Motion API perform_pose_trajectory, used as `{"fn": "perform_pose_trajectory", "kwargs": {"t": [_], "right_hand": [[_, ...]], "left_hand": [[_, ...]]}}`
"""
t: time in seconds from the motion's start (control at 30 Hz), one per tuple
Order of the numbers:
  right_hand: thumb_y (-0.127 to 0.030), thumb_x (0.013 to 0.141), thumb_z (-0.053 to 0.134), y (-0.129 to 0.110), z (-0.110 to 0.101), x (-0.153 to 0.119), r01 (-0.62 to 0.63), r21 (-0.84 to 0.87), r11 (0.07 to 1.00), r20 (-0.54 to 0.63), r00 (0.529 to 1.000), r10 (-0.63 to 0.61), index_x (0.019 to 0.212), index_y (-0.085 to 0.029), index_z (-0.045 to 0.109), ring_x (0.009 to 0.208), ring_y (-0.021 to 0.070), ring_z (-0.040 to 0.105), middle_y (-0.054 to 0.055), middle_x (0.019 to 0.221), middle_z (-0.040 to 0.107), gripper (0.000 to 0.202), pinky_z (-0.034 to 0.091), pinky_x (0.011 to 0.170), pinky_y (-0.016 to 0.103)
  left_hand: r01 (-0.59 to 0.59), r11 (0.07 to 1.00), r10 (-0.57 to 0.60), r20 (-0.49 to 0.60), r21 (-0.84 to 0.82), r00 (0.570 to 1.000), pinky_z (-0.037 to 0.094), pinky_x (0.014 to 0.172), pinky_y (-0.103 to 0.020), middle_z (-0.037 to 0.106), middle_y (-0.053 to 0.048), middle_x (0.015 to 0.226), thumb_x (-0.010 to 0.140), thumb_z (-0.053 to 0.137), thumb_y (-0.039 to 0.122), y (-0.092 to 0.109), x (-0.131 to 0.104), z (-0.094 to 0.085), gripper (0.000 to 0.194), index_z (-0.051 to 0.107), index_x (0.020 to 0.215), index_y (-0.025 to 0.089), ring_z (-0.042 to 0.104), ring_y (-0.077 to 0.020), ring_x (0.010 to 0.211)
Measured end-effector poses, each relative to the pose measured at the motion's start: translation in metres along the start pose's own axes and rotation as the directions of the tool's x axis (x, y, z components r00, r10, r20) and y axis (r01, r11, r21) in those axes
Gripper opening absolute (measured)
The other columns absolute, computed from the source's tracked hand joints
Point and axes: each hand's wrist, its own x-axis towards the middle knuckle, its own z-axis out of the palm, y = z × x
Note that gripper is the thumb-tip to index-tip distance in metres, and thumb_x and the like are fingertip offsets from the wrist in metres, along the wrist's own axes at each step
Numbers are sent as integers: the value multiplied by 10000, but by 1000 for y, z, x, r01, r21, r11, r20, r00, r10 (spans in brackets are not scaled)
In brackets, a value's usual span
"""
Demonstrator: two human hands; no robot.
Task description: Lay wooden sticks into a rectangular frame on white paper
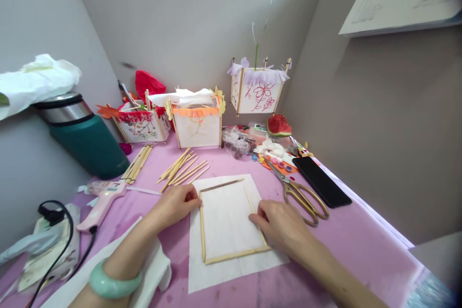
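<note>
Head view: left fingers [194, 198] and right fingers [257, 220] pinch the stick frame [236, 254] inside the white paper's edges [216, 276].

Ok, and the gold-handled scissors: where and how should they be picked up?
Likely best by the looped handles of the scissors, with the right hand coming from the near side. The loops lie toward the person and the blades point away; the black phone lies close on the right, leaving less room there.
</note>
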Motion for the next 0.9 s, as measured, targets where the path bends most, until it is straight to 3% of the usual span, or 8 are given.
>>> {"fn": "perform_pose_trajectory", "kwargs": {"t": [0.17, 0.3, 0.43, 0.6, 0.7, 0.9], "right_hand": [[-232, 786, 533, -1, -7, -1, -20, -28, 999, 28, 999, 21, 586, -195, 571, 578, 179, 585, 31, 626, 657, 207, 235, 493, 261], [-296, 789, 566, -1, -13, 5, -4, -18, 1000, 53, 999, 5, 588, -197, 598, 579, 180, 586, 37, 619, 657, 227, 252, 498, 264], [-280, 833, 544, -1, -12, 32, 135, 23, 991, -58, 989, -133, 728, -201, 653, 662, 161, 596, 40, 742, 665, 171, 322, 572, 259], [-217, 863, 515, -5, 0, 75, 309, 41, 950, -149, 942, -300, 971, -203, 663, 880, 160, 569, 49, 943, 637, 184, 369, 739, 255], [-217, 870, 521, -8, 8, 86, 388, 48, 920, -164, 912, -376, 935, -197, 673, 930, 166, 531, 47, 917, 635, 167, 358, 806, 269], [-166, 851, 551, -6, 23, 89, 450, 60, 891, -182, 883, -433, 830, -187, 673, 864, 159, 506, 35, 838, 635, 125, 345, 793, 282]], "left_hand": [[5, 999, -4, -2, 39, 1000, 335, 565, -245, 620, 13, 623, 724, 557, 371, 4, 0, -2, 184, 597, 675, 199, 546, -146, 600], [21, 999, -22, 22, 39, 1000, 328, 553, -241, 618, 12, 625, 720, 560, 377, 5, 0, -2, 187, 599, 678, 199, 543, -148, 601], [7, 1000, -7, 8, 4, 1000, 336, 548, -239, 614, 15, 616, 717, 564, 371, 2, 1, -1, 181, 605, 681, 199, 537, -145, 593], [1, 999, 0, 5, -46, 1000, 354, 526, -236, 595, 22, 580, 707, 569, 354, -1, 0, 0, 168, 599, 678, 191, 537, -141, 557], [26, 996, -28, -16, -81, 999, 363, 517, -235, 593, 27, 568, 707, 571, 328, 0, -1, -1, 140, 580, 679, 192, 542, -136, 536], [74, 992, -79, -43, -98, 996, 377, 521, -233, 587, 39, 575, 704, 544, 245, 1, -1, -1, 108, 590, 787, 193, 544, -124, 509]]}}
